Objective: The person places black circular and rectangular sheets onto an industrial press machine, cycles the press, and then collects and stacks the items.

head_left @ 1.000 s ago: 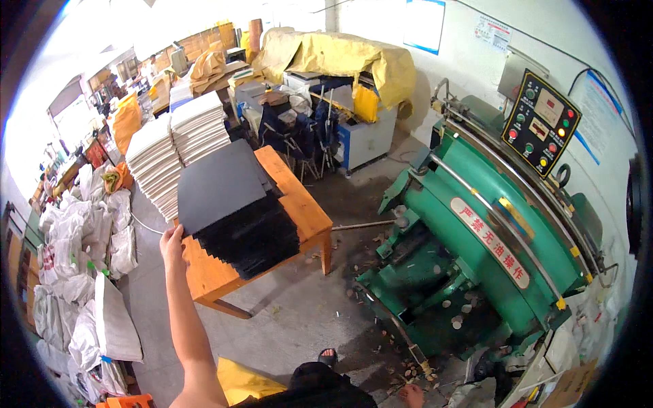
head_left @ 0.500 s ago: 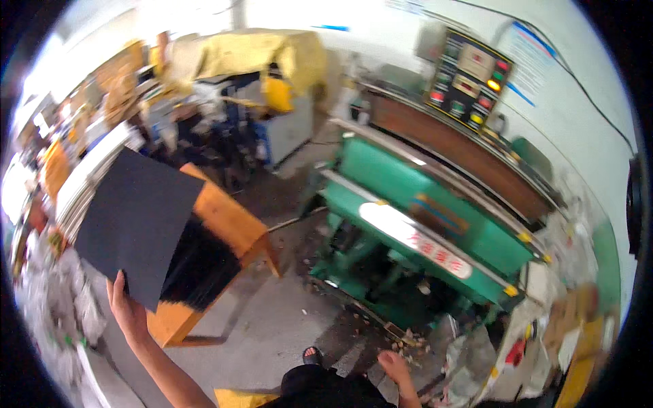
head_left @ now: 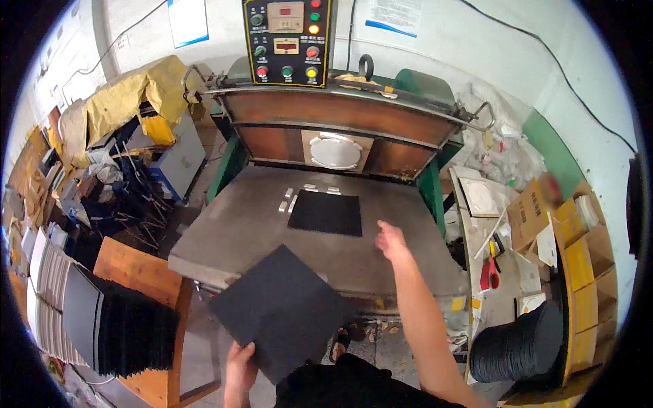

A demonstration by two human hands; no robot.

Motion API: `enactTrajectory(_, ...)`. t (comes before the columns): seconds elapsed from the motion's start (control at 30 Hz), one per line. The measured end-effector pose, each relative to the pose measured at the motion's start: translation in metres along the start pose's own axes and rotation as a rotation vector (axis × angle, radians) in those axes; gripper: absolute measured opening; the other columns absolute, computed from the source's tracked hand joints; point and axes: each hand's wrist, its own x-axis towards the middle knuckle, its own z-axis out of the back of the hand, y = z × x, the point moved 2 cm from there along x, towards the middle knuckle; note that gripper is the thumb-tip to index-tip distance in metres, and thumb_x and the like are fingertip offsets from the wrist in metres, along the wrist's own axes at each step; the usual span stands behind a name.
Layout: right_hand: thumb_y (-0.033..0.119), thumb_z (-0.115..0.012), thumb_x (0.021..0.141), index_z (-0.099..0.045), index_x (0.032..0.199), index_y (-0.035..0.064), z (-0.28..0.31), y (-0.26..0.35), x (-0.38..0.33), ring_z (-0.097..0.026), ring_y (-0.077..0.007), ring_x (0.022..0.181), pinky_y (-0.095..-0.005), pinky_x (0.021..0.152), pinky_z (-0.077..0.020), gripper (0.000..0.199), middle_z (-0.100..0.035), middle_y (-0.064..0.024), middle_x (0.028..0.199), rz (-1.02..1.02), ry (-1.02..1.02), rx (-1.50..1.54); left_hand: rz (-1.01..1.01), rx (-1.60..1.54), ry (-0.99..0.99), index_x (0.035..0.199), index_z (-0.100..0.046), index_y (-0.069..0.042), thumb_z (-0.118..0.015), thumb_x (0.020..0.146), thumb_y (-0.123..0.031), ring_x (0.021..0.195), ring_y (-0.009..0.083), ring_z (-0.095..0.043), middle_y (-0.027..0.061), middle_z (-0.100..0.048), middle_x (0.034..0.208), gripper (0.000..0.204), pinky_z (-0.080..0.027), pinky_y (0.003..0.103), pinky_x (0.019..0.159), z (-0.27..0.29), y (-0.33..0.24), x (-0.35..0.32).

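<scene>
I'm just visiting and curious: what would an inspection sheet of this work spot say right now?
Surface: grey flat press bed, mostly bare, a few small pale blocks near its back.
Job's things: black square sheet lying flat on the bed; second black sheet held over the bed's front edge.
Clutter: stack of black sheets on an orange table; stack of black discs; cardboard boxes; red scissors.
Grippers: left hand grips the held sheet's lower corner; right hand open, above the bed.
Cables: black wire along the wall.
Surroundings: green press with control panel; yellow cover.
</scene>
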Motion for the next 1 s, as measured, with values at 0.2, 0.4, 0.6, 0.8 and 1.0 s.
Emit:
enactTrajectory(0.2, 0.026, -0.069, 0.083, -0.059, 0.111, 0.0045, 0.010, -0.085, 0.152, -0.062, -0.0292, 0.094, -0.0478, 0.077, -0.0498, 0.037, -0.063, -0.0169, 0.106, -0.051, -0.094, -0.053, 0.125, 0.047, -0.109, 0.136, -0.045, -0.001, -0.056, 0.090, -0.003, 0.108, 0.0210, -0.058, 0.0080, -0.059, 0.124, 0.048, -0.046, 0.032, 0.088, -0.032, 0.036, -0.005)
enactTrajectory(0.4, 0.013, -0.067, 0.084, -0.061, 0.104, 0.0045, -0.078, -0.043, 0.063, -0.061, -0.0286, 0.097, -0.0535, 0.086, -0.0496, 0.023, -0.065, -0.0118, 0.105, -0.418, 0.077, -0.053, 0.093, -0.012, -0.256, 0.128, -0.050, -0.001, -0.054, 0.091, -0.006, 0.093, 0.0223, -0.064, 0.0094, -0.063, 0.114, 0.037, -0.052, 0.038, 0.082, -0.014, 0.074, -0.023)
enactTrajectory(0.6, 0.006, -0.062, 0.087, -0.057, 0.105, 0.0038, -0.006, 0.006, 0.094, -0.061, -0.0264, 0.103, -0.0449, 0.094, -0.0492, 0.019, -0.063, -0.0104, 0.103, -0.274, 0.467, 0.353, 0.334, -0.177, 0.154, 0.122, -0.045, 0.003, -0.052, 0.094, -0.012, 0.086, 0.0312, -0.067, 0.0185, -0.062, 0.107, 0.032, -0.055, 0.051, 0.083, -0.048, 0.113, 0.072)
enactTrajectory(0.8, 0.011, -0.061, 0.090, -0.052, 0.127, 0.0028, 0.113, 0.064, -0.021, -0.057, -0.0254, 0.112, -0.0405, 0.100, -0.0443, 0.039, -0.059, -0.0093, 0.123, 0.125, 0.272, 0.387, 0.282, -0.166, -0.020, 0.120, -0.033, 0.012, -0.044, 0.096, -0.007, 0.109, 0.0475, -0.054, 0.0291, -0.044, 0.120, 0.032, -0.051, 0.060, 0.094, -0.155, 0.154, 0.255)
enactTrajectory(1.0, 0.014, -0.058, 0.090, -0.046, 0.136, 0.0025, 0.263, 0.019, -0.118, -0.055, -0.0279, 0.117, -0.0407, 0.103, -0.0424, 0.049, -0.056, -0.0114, 0.129, 0.165, -0.083, 0.250, 0.123, 0.330, 0.167, 0.128, -0.041, 0.009, -0.045, 0.095, -0.004, 0.120, 0.0394, -0.050, 0.0250, -0.046, 0.125, 0.036, -0.048, 0.050, 0.100, -0.159, 0.174, 0.342)
